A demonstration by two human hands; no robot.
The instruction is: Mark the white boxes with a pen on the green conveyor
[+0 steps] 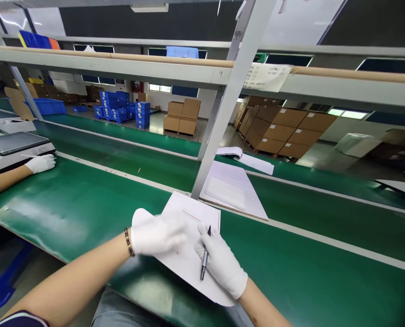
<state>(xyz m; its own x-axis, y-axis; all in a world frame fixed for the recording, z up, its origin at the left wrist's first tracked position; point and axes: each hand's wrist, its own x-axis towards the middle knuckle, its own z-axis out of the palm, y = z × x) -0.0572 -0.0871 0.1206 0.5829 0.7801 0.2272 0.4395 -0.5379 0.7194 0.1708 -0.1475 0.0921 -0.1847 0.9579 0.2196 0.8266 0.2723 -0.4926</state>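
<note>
Gloved hands hold a pen over a white sheet at the edge of the green bench.

A co-worker's gloved hand rests by the weighing scale. The left hand lies flat and open on the paper sheet, and the right hand is closed around the black pen. The sheet overhangs the near edge of the bench, so I think it could slide off if the pressing palm lifts.

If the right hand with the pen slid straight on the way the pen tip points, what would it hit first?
Probably the grey metal post past the far edge of the white paper; depth is hard to judge. The right hand holds the pen tip-forward.
</note>
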